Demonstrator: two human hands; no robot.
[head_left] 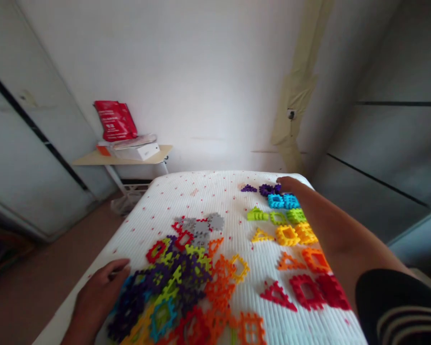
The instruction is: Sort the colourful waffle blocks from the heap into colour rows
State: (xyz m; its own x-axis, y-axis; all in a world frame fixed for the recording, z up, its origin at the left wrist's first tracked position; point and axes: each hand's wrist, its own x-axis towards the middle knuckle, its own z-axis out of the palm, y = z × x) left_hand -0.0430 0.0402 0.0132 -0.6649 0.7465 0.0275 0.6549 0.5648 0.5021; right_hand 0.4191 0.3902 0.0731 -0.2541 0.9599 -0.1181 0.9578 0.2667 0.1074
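Observation:
My left hand [99, 293] rests at the left edge of a mixed pile of notched plastic building pieces, fingers apart and holding nothing I can see. Nearest to it are dark purple pieces [129, 302]. My right hand [288, 184] reaches to the far right of the bed, beside a group of purple square pieces [268, 190]; its fingers are small and partly hidden, so their grip is unclear. Below that, colour rows hold blue squares [276, 201], green pieces [257, 214], yellow squares [287, 235], an orange triangle [290, 261] and a red triangle [278, 296].
The pieces lie on a white ribbed bed cover [179, 191] with small red marks. Grey pieces [215, 221] sit at the pile's far side. Beyond the bed's left corner stands a small table [89, 158] bearing a white box [143, 151] and a red bag [115, 120].

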